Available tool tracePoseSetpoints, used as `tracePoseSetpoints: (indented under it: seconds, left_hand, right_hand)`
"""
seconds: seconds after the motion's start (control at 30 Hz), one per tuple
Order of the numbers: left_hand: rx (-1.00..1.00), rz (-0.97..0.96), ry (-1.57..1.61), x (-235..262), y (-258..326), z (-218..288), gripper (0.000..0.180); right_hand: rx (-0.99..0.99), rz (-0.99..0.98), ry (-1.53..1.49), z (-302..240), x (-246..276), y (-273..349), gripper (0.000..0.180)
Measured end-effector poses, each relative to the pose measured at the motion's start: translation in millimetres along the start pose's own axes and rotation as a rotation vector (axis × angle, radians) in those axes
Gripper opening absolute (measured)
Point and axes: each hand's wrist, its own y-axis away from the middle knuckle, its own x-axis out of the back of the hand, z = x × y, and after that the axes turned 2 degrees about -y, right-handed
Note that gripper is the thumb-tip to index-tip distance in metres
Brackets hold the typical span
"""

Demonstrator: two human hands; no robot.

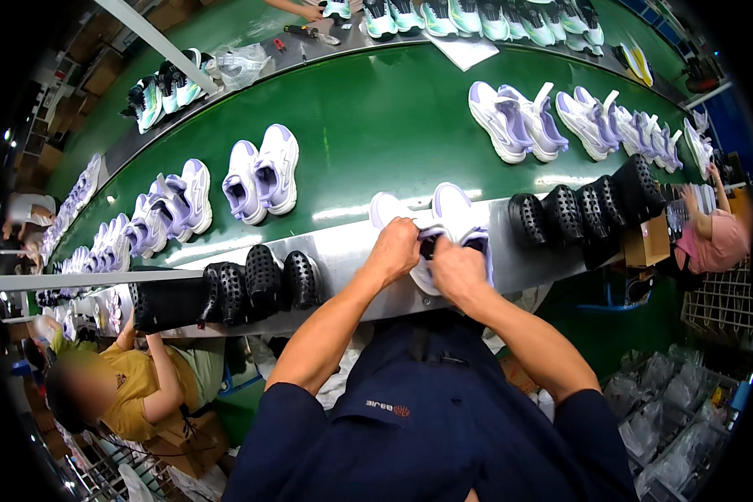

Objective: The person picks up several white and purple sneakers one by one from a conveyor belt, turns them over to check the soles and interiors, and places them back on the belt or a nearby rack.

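Two white sneakers with lilac trim stand side by side at the steel bench edge in front of me, a left sneaker (386,207) and a right sneaker (453,207). My left hand (396,249) grips the left sneaker's collar from its left side, fingers curled over the rim. Closed at the same shoe's opening is my right hand (462,273), its fingertips bent down and partly hidden; whether they pinch the lining or something small cannot be seen. My right hand's outer side lies against the right sneaker's heel.
Black dimpled blocks stand along the steel ledge (343,269), a left group (263,280) and a right group (590,209). Beyond runs a green belt (368,125) carrying white-and-lilac sneaker pairs (259,174). Mint-green sneakers (477,18) line the far shelf. Co-workers sit left (163,381) and right (715,238).
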Motion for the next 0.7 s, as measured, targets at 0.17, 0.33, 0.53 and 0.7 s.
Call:
tracePoseSetpoints:
  seconds: [0.17,0.33,0.53,0.7]
  left_hand:
    - [0.077,-0.016,-0.007,18.5,8.5,-36.7,0.030]
    - [0.229,-0.077,0.234,22.3,7.7,-25.9,0.020]
    - [0.197,0.074,0.133,25.9,29.3,-22.2,0.038]
    - [0.574,0.018,0.204,-4.2,55.9,-6.2,0.081]
  right_hand:
    - [0.240,0.154,-0.003,-40.7,-25.8,0.9,0.027]
    - [0.188,0.228,0.020,-31.9,-49.7,-16.7,0.021]
    - [0.272,0.445,-0.281,-16.0,-55.5,-11.8,0.028]
    - [-0.060,0.341,-0.364,-19.4,-61.2,-8.4,0.044]
